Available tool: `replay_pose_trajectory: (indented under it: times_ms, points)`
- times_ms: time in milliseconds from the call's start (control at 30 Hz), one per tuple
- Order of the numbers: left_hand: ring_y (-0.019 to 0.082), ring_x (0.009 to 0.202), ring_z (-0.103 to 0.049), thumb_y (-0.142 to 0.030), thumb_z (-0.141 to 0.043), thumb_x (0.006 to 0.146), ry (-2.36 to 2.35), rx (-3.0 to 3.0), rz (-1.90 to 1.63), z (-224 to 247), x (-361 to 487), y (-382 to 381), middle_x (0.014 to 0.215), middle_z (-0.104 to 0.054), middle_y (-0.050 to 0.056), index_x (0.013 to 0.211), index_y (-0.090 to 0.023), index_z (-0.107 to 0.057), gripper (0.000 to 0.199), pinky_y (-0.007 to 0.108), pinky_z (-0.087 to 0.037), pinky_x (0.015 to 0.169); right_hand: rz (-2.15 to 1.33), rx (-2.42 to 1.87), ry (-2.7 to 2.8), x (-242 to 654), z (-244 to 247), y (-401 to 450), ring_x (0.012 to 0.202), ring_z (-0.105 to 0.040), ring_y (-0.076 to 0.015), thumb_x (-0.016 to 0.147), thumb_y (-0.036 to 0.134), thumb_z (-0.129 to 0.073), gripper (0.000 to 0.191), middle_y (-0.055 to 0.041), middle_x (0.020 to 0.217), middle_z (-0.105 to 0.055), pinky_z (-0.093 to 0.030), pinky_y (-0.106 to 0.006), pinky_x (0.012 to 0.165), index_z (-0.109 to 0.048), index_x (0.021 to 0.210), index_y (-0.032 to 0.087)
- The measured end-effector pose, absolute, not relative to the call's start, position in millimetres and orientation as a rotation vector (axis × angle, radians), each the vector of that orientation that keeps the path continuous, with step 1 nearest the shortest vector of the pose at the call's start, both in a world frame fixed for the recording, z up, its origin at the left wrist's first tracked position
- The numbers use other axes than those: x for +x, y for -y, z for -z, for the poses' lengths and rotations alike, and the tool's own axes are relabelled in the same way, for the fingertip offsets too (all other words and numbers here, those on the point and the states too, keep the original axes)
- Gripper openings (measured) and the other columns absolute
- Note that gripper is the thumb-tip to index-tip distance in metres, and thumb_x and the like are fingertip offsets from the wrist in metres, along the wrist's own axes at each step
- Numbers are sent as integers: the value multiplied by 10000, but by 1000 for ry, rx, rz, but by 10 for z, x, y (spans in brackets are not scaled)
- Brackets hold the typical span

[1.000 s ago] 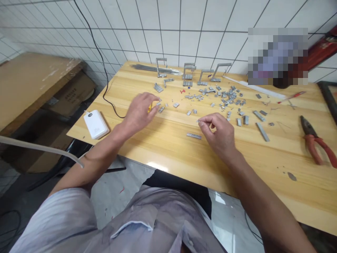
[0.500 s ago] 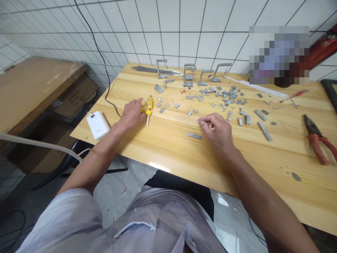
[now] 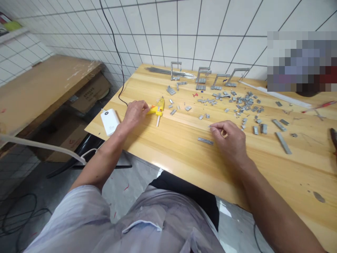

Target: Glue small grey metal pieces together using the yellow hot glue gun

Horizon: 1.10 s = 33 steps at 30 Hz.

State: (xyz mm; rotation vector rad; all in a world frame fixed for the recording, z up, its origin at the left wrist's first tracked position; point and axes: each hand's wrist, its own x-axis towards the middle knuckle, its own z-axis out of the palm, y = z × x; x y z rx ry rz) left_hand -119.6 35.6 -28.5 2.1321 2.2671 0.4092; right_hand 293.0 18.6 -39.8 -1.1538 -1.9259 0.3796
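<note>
My left hand [image 3: 136,114] has its fingers closed at the handle end of a yellow hot glue gun [image 3: 159,106], which lies on the table with a white glue stick [image 3: 158,121] poking out of its back. In a pinch between thumb and forefinger, my right hand [image 3: 230,140] holds a tiny grey piece [image 3: 210,126], mostly hidden by the fingertips. Just left of that hand, a short grey strip [image 3: 205,141] lies flat on the wood. Small grey pieces [image 3: 247,102] are heaped beyond my right hand.
Several grey bracket-shaped stands [image 3: 176,70] are along the back, near a bundle of thin rods [image 3: 168,72]. A white power bank [image 3: 110,122] sits at the left edge, and a black cable [image 3: 121,66] hangs nearby. A red pen [image 3: 319,106] lies far right.
The view has swung left, so everything sits further right. My left hand has slid back slightly along the glue gun, and more of its handle shows. My right hand keeps its pinch.
</note>
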Motion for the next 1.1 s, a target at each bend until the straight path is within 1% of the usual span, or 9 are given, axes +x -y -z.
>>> replay_pose_trajectory:
  times_ms: [133,200,300,400,533,733,867,967,1100]
  points:
    - [327,1050,-675,-302,-446,1050,-2300,2193,-324,285,-1198,-342,1071,-787,151,984,-189,-763,343,482,-486,984,-378,-1152,1922,2924,408,-177,714,-647,-203,978,291,-657,141,-39,854,-770,-545,-373,716,-765,893,264]
    - [354,1103,-675,-299,-397,1067,-2274,2247,-242,302,-1169,-302,1153,-786,167,1109,-188,-793,413,508,-480,996,-377,-1147,1920,2921,414,-176,712,-647,-203,975,285,-661,137,-39,851,-770,-544,-373,717,-767,891,263]
    - [392,1230,-634,-274,-450,1025,-2199,2299,-136,337,-1079,-244,1348,-727,189,1444,-183,-684,489,548,-452,1063,-390,-1144,1908,2916,422,-182,715,-650,-204,974,285,-665,140,-39,843,-765,-542,-374,720,-772,888,260]
    - [410,1275,-601,-183,-474,962,-2211,2271,-76,372,-983,-259,1399,-671,216,1581,-163,-561,626,570,-431,1096,-413,-1140,1890,2905,420,-188,713,-646,-201,970,294,-665,147,-36,824,-755,-538,-372,725,-780,887,255]
    - [394,1226,-622,-147,-540,920,-2224,2225,-226,394,-952,-368,1290,-699,208,1455,-171,-661,549,545,-470,1065,-468,-1160,1839,2882,364,-176,691,-619,-184,940,313,-677,144,-39,834,-767,-520,-360,712,-784,868,248]
    - [255,976,-680,-332,-660,946,-2020,2165,-1064,169,-782,-406,1021,-763,89,1063,-172,-754,219,372,-532,875,-687,-1246,1647,2833,141,-169,651,-589,-170,883,411,-722,184,-26,793,-757,-502,-345,664,-792,858,243]
    - [181,707,-622,-470,-701,922,-1794,1892,-1148,-102,-438,-364,730,-668,0,821,-173,-736,316,309,-471,663,-767,-1274,1540,2779,-8,-226,658,-594,-169,848,445,-743,215,-23,776,-759,-506,-335,644,-802,872,240]
    - [182,693,-635,-457,-756,867,-1681,1786,-1112,-200,-200,-359,706,-678,-2,791,-173,-749,294,313,-495,664,-779,-1267,1480,2726,-52,-299,662,-607,-169,831,452,-754,224,-24,779,-763,-517,-333,637,-802,865,237]
    - [199,771,-706,-413,-746,879,-1574,1719,-1102,-139,44,-347,830,-762,18,898,-187,-780,229,326,-563,731,-812,-1217,1365,2658,-1,-400,732,-668,-186,815,469,-770,242,-27,814,-778,-564,-350,693,-792,868,235]
